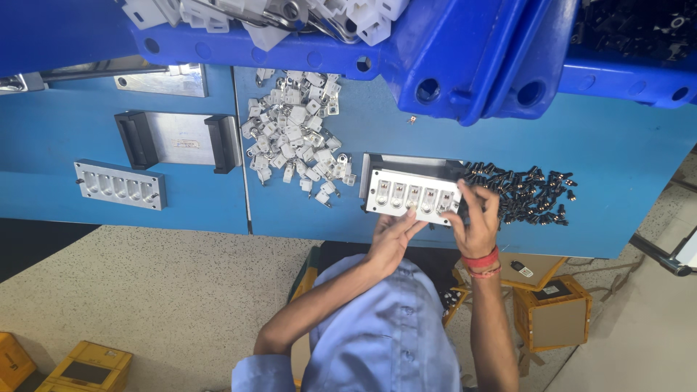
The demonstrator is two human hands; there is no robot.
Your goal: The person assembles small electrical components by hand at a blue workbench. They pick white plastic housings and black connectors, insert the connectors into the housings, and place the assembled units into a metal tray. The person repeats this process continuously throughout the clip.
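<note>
Metal jig plate (414, 196) with a row of five pockets sits on the blue table (617, 152), near its front edge, dead centre of view. Left hand (392, 236) at the plate's 6 o'clock, fingers flat, tips touching its lower edge. Right hand (478, 218) at the plate's 3 o'clock, fingertips pinched at the last pocket; can't tell if they grip a part. Hands apart. Pile of white plastic parts (294, 138) at 10 o'clock from the plate. Heap of small black parts (526, 192) just at 3 o'clock, behind the right hand. Spare jig plate (120, 185) far out at 9 o'clock.
</note>
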